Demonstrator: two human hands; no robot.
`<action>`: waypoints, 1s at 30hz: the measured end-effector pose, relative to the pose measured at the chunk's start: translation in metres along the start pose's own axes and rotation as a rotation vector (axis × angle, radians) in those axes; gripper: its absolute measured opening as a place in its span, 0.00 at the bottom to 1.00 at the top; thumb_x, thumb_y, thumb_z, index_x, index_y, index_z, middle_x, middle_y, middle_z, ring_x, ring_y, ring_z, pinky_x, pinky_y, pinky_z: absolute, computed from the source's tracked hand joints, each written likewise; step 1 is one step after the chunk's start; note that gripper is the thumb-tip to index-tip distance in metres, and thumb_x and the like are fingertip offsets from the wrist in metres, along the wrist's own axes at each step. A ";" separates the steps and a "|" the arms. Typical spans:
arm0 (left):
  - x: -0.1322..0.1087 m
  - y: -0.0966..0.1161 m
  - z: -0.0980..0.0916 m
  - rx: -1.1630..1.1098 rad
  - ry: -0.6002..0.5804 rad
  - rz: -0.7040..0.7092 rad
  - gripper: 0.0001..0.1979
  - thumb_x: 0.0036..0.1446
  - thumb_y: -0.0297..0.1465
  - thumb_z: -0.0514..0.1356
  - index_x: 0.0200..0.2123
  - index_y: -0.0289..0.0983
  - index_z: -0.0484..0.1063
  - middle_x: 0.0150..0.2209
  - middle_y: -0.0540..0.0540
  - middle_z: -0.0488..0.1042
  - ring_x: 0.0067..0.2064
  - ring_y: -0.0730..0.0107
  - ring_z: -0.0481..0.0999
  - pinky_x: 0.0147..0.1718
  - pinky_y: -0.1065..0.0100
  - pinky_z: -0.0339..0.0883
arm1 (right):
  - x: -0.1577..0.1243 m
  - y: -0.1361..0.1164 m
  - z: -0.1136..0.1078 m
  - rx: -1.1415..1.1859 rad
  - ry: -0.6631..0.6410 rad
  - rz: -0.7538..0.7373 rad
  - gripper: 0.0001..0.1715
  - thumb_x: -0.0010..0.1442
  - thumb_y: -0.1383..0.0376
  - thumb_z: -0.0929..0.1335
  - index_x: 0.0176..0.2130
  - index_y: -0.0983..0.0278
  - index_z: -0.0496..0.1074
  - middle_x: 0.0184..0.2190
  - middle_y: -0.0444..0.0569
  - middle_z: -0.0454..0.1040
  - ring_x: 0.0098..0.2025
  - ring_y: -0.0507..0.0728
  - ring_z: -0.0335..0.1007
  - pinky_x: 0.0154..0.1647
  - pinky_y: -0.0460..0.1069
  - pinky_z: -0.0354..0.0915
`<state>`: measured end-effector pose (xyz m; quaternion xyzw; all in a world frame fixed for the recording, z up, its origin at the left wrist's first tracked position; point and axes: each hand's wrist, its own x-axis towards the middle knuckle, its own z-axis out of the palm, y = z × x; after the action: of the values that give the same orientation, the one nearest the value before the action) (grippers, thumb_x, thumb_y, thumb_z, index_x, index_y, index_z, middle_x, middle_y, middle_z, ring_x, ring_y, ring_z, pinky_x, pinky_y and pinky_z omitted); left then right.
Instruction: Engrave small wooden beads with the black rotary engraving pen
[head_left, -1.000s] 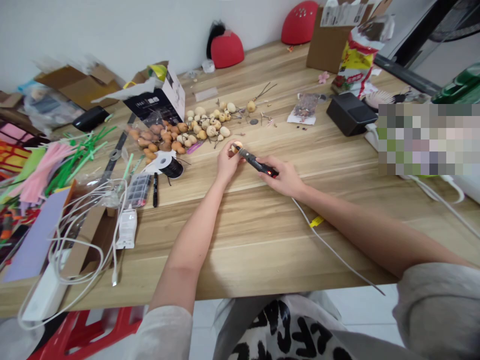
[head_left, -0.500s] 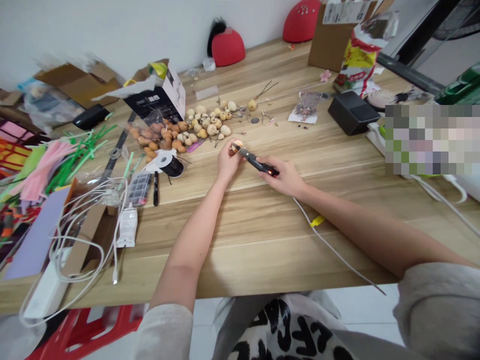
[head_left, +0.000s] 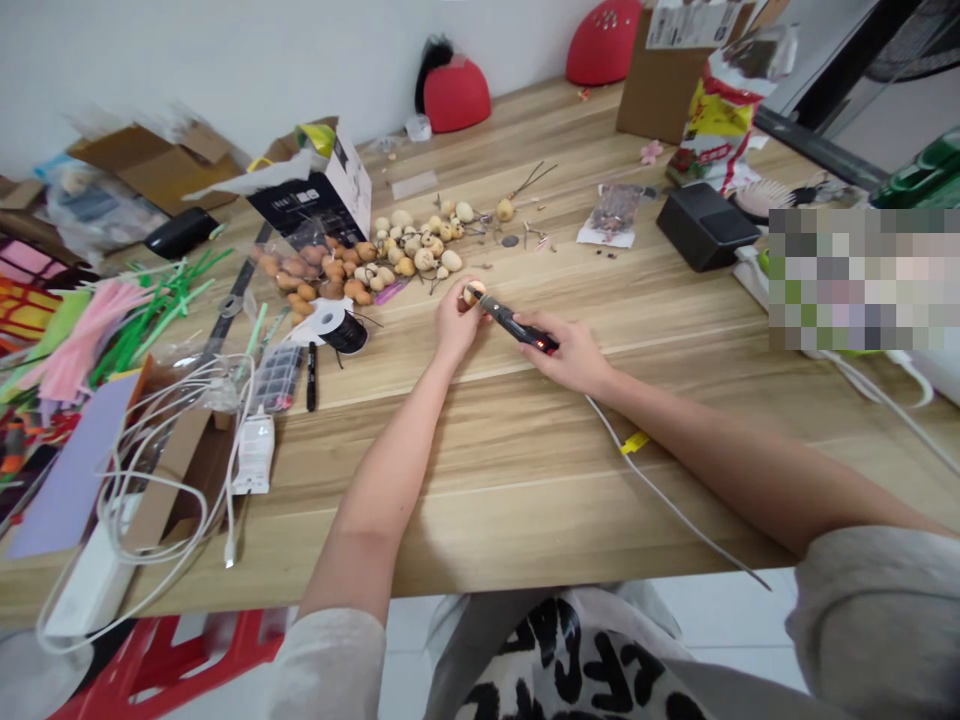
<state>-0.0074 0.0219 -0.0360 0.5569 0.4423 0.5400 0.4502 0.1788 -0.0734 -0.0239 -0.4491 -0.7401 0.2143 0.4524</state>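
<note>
My left hand (head_left: 456, 322) pinches a small pale gourd (head_left: 472, 293) between its fingertips, just above the wooden tabletop (head_left: 525, 480). My right hand (head_left: 566, 352) grips a slim black electric pen tool (head_left: 516, 325) with a small red light, and its tip meets the gourd. A white cable (head_left: 660, 500) runs from the tool's rear end towards the table's front edge. Behind my left hand lies a heap of small tan and orange gourds (head_left: 405, 250).
A spool of black thread (head_left: 345, 333), a black marker (head_left: 311, 378) and a compartment box (head_left: 276, 378) lie left of my hands. Tangled white cables (head_left: 180, 440) and pipe cleaners (head_left: 135, 310) fill the left side. A black box (head_left: 705, 228) stands at the right.
My hands and the tool hold about the same pose against the gourd. The whole view has shifted slightly.
</note>
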 end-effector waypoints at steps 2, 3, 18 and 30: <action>0.000 0.001 0.000 -0.008 -0.012 0.001 0.18 0.49 0.33 0.69 0.44 0.40 0.72 0.31 0.52 0.74 0.28 0.77 0.75 0.29 0.73 0.74 | 0.000 0.000 0.000 -0.007 0.009 0.025 0.23 0.56 0.64 0.68 0.52 0.63 0.75 0.41 0.51 0.82 0.35 0.59 0.77 0.39 0.53 0.71; -0.001 0.001 0.000 -0.014 -0.018 -0.002 0.18 0.49 0.33 0.68 0.44 0.40 0.72 0.31 0.51 0.74 0.27 0.77 0.75 0.29 0.73 0.74 | 0.000 0.000 0.000 -0.012 0.016 0.043 0.23 0.56 0.64 0.68 0.52 0.63 0.75 0.38 0.50 0.82 0.32 0.58 0.76 0.37 0.53 0.71; 0.000 -0.002 0.000 0.012 -0.039 -0.020 0.19 0.51 0.34 0.67 0.47 0.39 0.72 0.34 0.48 0.74 0.32 0.71 0.77 0.36 0.64 0.77 | 0.000 -0.001 -0.001 -0.031 0.030 0.040 0.22 0.56 0.63 0.68 0.50 0.63 0.76 0.39 0.51 0.82 0.33 0.59 0.77 0.38 0.53 0.72; 0.000 -0.002 0.000 0.008 -0.036 -0.005 0.18 0.50 0.34 0.68 0.45 0.40 0.73 0.32 0.50 0.72 0.29 0.75 0.75 0.32 0.69 0.75 | 0.000 -0.001 0.001 -0.003 0.039 0.002 0.21 0.55 0.63 0.68 0.49 0.62 0.76 0.43 0.51 0.82 0.38 0.60 0.78 0.41 0.54 0.72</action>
<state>-0.0075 0.0224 -0.0375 0.5672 0.4377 0.5270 0.4572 0.1777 -0.0744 -0.0234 -0.4546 -0.7311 0.2046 0.4658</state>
